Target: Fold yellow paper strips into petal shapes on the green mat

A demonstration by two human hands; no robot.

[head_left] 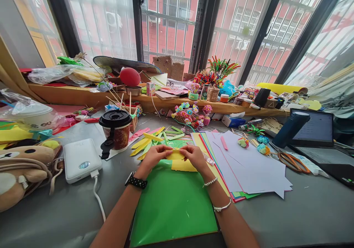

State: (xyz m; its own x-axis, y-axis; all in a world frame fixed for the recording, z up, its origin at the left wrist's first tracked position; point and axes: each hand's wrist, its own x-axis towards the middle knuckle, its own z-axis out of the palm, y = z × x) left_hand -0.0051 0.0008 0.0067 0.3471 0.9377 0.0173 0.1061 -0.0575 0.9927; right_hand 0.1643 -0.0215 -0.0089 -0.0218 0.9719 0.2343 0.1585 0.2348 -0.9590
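Observation:
Between both hands is a small piece of yellow paper point(175, 154), gripped at its two ends above the green mat point(174, 203). My left hand point(155, 158) pinches its left end with thumb and fingers. On the right end, the thumb and fingers of my right hand point(195, 158) are closed in the same way. Beneath it lies another flat yellow sheet point(184, 166) on the mat's far edge. Just past the hands, folded yellow paper strips point(141, 145) and green paper strips point(173, 133) lie in a loose pile.
White and coloured sheets point(249, 170) are stacked right of the mat, with scissors point(294, 162) beyond. A lidded coffee cup point(115, 128) and a cabled white power bank point(83, 161) stand left. A dark bottle point(290, 130) leans before the laptop point(315, 130). Paper flowers point(188, 114) sit behind.

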